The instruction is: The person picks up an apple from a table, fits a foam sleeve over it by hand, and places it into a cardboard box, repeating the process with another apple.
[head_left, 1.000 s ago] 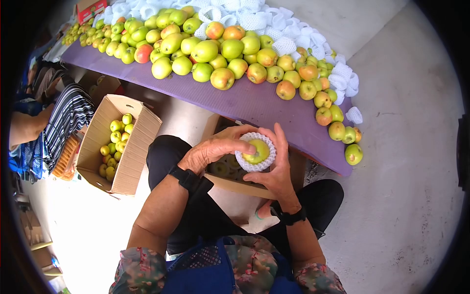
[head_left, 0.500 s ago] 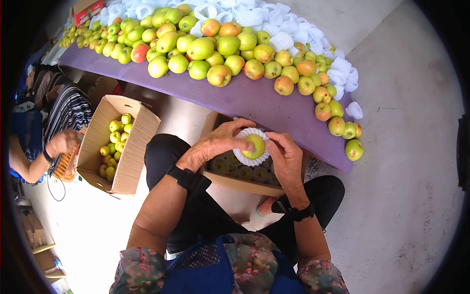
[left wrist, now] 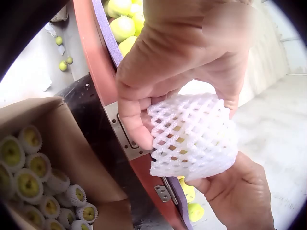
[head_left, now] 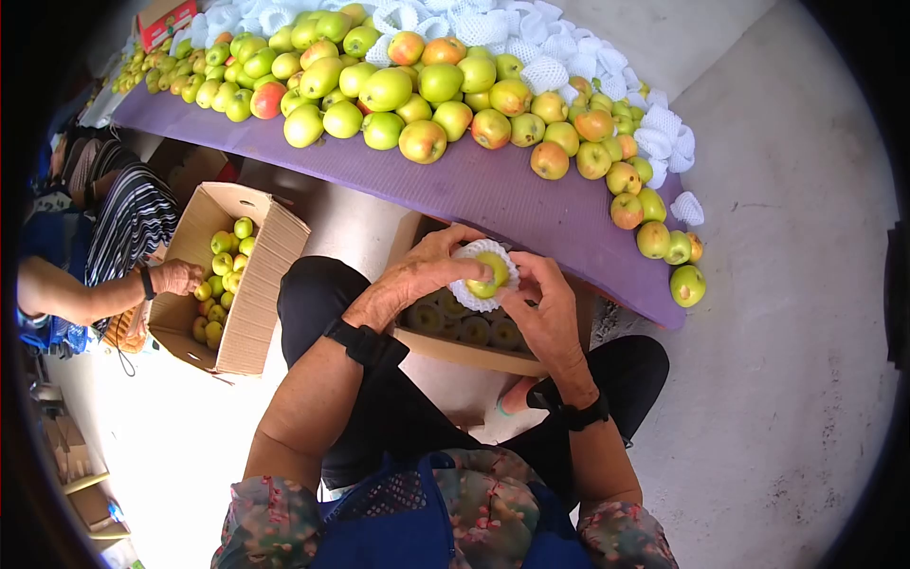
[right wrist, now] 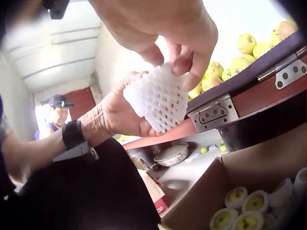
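Observation:
A green apple (head_left: 487, 273) sits in a white foam net sleeve (left wrist: 192, 136), its top showing through the open end in the head view. My left hand (head_left: 422, 272) holds the sleeved apple from the left, with the thumb on top and fingers curled around the side. From the right, my right hand (head_left: 550, 308) pinches the sleeve's rim between thumb and fingers, as the right wrist view shows. Below both hands stands a cardboard box (head_left: 455, 350) with several sleeved apples (left wrist: 29, 184) inside, partly hidden by the hands and the table edge.
Loose apples (head_left: 384, 90) are heaped on a purple-topped table (head_left: 531, 211), with a pile of foam net sleeves (head_left: 474, 27) behind. At left, another person's hand (head_left: 177, 278) reaches into a cardboard box (head_left: 265, 303) of apples. Metal hinges (right wrist: 213, 114) mark the table's red side.
My right hand has gone from spreading round the sleeve's side to pinching its rim. The sleeved apple shifted slightly left and up. The other person's hand came over the left box.

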`<state>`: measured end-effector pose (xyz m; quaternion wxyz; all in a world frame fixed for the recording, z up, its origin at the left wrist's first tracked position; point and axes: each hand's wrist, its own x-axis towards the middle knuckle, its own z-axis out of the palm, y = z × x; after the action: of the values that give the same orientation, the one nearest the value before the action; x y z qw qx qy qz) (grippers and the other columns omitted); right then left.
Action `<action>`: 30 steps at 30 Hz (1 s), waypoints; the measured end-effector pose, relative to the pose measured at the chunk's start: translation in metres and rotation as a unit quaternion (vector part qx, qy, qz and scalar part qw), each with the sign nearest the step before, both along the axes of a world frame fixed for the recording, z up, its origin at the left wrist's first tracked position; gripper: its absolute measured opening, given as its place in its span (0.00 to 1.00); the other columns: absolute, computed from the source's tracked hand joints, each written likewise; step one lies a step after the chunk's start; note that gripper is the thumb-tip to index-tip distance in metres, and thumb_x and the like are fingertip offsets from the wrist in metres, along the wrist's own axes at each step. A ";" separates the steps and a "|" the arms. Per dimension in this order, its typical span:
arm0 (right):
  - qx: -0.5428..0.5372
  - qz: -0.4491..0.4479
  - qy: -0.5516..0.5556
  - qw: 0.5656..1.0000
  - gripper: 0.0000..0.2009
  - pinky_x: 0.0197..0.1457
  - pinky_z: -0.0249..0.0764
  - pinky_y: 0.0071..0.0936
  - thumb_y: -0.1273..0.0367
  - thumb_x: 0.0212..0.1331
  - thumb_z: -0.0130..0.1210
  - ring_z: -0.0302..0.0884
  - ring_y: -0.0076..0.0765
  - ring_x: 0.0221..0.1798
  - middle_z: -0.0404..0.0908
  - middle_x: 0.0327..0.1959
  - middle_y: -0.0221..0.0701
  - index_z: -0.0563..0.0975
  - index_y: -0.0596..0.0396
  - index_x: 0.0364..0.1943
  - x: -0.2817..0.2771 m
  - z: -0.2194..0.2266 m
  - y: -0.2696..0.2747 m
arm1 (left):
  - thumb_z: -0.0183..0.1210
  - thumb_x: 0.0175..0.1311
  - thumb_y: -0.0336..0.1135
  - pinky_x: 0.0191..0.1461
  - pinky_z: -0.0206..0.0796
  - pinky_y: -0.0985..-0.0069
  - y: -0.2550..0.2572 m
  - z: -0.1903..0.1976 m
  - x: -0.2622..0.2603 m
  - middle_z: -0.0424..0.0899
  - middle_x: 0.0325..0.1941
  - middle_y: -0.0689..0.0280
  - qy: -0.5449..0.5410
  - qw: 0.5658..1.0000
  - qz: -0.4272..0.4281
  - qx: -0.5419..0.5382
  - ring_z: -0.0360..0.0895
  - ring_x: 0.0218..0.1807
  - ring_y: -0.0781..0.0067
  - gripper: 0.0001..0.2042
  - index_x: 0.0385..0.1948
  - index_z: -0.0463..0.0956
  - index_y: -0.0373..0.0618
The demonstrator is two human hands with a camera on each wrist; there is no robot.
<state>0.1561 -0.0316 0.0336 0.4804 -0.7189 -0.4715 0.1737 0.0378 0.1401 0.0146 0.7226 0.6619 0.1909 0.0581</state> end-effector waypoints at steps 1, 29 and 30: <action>-0.021 0.012 -0.014 1.000 0.24 0.47 0.75 0.28 0.69 0.50 0.65 0.76 0.32 0.45 0.74 0.47 0.38 0.73 0.58 0.53 0.001 0.005 0.001 | 0.64 0.49 0.41 0.62 0.64 0.72 0.000 -0.002 0.001 0.76 0.54 0.56 0.004 1.000 0.004 0.007 0.73 0.57 0.65 0.33 0.58 0.66 0.33; -0.126 0.064 -0.118 0.983 0.30 0.56 0.70 0.42 0.69 0.39 0.67 0.72 0.57 0.52 0.73 0.46 0.47 0.69 0.59 0.51 0.012 0.040 0.021 | 0.59 0.63 0.54 0.50 0.68 0.77 0.008 0.008 0.002 0.79 0.46 0.64 -0.027 0.993 0.089 0.069 0.75 0.45 0.75 0.27 0.54 0.74 0.41; -0.136 0.063 -0.113 0.982 0.30 0.56 0.70 0.41 0.69 0.39 0.67 0.72 0.56 0.53 0.73 0.46 0.47 0.69 0.59 0.51 0.014 0.040 0.013 | 0.58 0.64 0.54 0.49 0.68 0.77 0.008 0.008 0.001 0.79 0.45 0.65 -0.061 0.991 0.115 0.044 0.75 0.44 0.76 0.26 0.54 0.74 0.41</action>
<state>0.1700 -0.0187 0.0734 0.3100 -0.7611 -0.5391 0.1842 0.0386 0.1478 0.0227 0.6918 0.6619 0.2180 0.1893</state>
